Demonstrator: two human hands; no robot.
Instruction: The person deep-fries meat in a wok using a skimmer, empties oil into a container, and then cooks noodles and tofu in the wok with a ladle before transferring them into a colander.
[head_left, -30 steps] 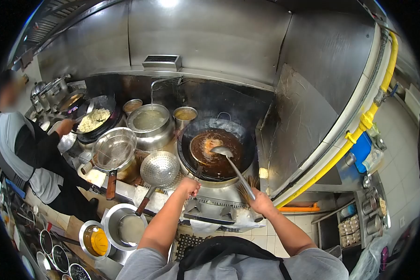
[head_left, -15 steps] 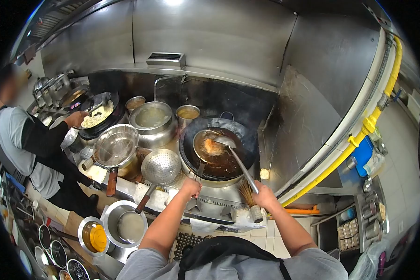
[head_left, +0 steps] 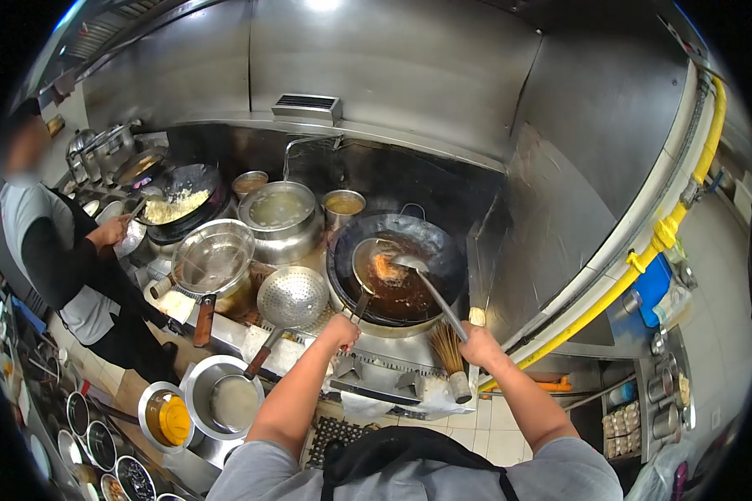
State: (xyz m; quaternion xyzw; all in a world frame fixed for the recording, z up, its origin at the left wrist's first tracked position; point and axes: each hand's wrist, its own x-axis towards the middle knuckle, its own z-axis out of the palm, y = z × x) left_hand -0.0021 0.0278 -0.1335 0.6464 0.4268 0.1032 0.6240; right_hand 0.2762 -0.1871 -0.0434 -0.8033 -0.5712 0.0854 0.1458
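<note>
At the stove's front edge my left hand (head_left: 340,332) is closed round the handle of a round strainer (head_left: 360,260), whose bowl sits in the dark liquid of the wok (head_left: 453,275). Orange-brown food (head_left: 387,267) lies in the strainer. To the right, my right hand (head_left: 482,346) grips the long handle of a metal ladle (head_left: 434,294); the ladle's bowl is over the strainer, beside the food. Just left of my right hand stands a bamboo brush (head_left: 449,359). A perforated skimmer (head_left: 292,297) rests left of the wok.
A large pot (head_left: 277,209), a small pot (head_left: 342,205) of yellowish liquid and a wire-mesh strainer (head_left: 215,256) stand left of the wok. Lower left are a bowl (head_left: 194,392) and a container of orange liquid (head_left: 174,420). A co-worker (head_left: 67,250) stands at a second wok (head_left: 194,234).
The ladle's bowl has shifted slightly beside the food, and my right hand is a little higher. The co-worker's hand has drawn back from the second wok. The whole view has shifted slightly.
</note>
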